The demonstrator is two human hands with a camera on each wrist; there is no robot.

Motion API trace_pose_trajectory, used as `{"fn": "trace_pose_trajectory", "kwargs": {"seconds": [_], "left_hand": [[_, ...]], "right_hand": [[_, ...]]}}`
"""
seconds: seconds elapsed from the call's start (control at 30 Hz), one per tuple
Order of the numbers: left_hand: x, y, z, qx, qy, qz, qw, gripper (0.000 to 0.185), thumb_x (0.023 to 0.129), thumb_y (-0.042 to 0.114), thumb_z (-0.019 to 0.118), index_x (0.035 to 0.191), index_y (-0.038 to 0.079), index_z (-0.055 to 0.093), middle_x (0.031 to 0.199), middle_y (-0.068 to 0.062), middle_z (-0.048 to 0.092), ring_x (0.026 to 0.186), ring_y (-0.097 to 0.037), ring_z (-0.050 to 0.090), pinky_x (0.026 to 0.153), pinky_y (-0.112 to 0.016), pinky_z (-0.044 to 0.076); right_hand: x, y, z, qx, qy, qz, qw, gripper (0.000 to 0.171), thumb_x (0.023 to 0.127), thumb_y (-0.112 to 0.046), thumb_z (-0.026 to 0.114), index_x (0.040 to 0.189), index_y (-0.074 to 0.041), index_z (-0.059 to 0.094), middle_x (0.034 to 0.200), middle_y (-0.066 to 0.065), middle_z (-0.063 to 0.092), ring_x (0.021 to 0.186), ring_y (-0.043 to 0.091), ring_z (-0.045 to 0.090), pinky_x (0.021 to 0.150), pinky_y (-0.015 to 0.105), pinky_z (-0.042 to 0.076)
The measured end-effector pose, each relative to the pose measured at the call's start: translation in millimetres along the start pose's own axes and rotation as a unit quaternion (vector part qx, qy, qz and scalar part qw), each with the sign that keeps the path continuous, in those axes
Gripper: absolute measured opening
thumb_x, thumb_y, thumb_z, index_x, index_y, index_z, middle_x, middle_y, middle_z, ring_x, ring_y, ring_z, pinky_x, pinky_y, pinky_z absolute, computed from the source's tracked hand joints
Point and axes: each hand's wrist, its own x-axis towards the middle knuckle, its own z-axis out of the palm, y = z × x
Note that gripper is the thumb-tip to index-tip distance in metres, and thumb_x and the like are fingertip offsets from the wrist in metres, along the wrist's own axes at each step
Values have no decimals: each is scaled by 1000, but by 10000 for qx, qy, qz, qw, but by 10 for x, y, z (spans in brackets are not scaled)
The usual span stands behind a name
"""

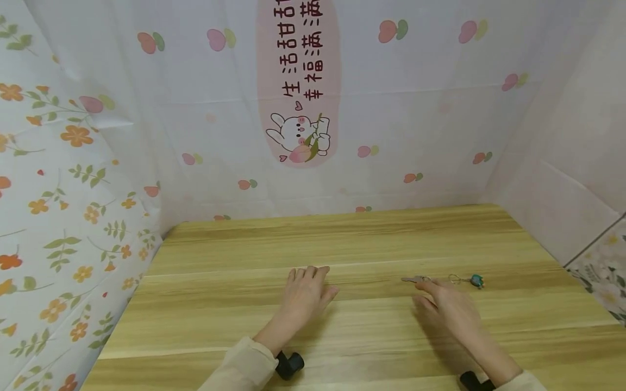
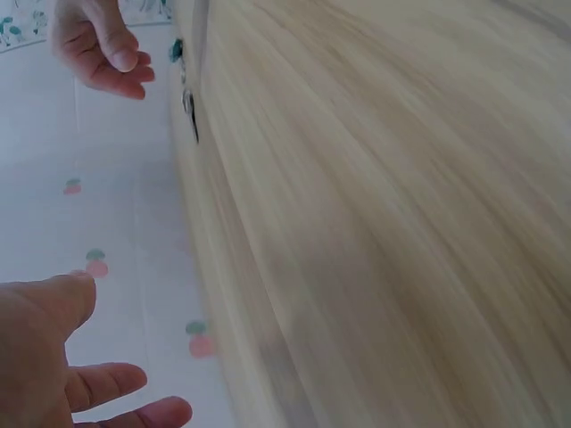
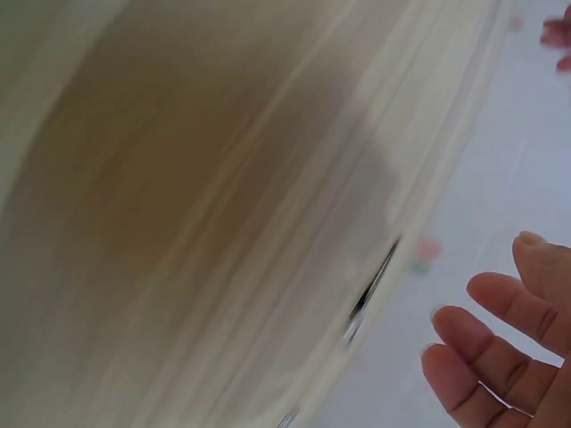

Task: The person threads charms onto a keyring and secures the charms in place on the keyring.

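Note:
On the wooden tabletop (image 1: 352, 336) lies a metal key (image 1: 413, 279), its blade pointing left. A ring and a thin chain link it to a small teal charm (image 1: 476, 281) at its right; part of the chain is behind my right hand (image 1: 452, 309). That hand hovers just in front of the key with loosely bent fingers, and nothing is in its grasp. In the right wrist view the fingers (image 3: 473, 334) are spread apart, off to the side of the key (image 3: 368, 294). My left hand (image 1: 304, 298) is held over the middle of the table, fingers relaxed and holding nothing.
A white printed cloth (image 1: 415, 125) with fruit shapes and a bunny hangs behind the table. A flowered cloth (image 1: 73, 206) covers the left side, and a pale panel (image 1: 562, 179) stands on the right. Black wrist mounts (image 1: 289, 365) sit below both hands.

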Motion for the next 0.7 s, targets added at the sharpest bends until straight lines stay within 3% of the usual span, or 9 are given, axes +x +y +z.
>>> {"fn": "trace_pose_trajectory", "kwargs": {"seconds": [0.2,0.3,0.7], "left_hand": [[113,193,105,97,-57,390,9992,41,90,42,60,120,14,58,109,-5,63,98,-24,58,91,-36,46],[170,288,147,59,-135,478,9987,38,89,42,61,117,16,60,105,-1,63,93,-21,58,84,-31,48],[379,603,319,-691,-449,538,9951,29,88,35,65,111,18,64,98,2,63,88,-16,57,66,-22,44]], "right_hand": [[-94,437,-130,-158,52,283,9995,24,73,-7,76,95,-1,70,79,10,65,66,21,57,52,29,44],[-104,590,-160,-210,12,408,9989,22,74,-6,75,94,-1,69,74,8,63,62,22,55,48,29,41],[-95,899,-145,-222,-260,932,9951,17,80,-12,71,94,-4,69,78,10,63,64,26,57,45,33,37]]}}
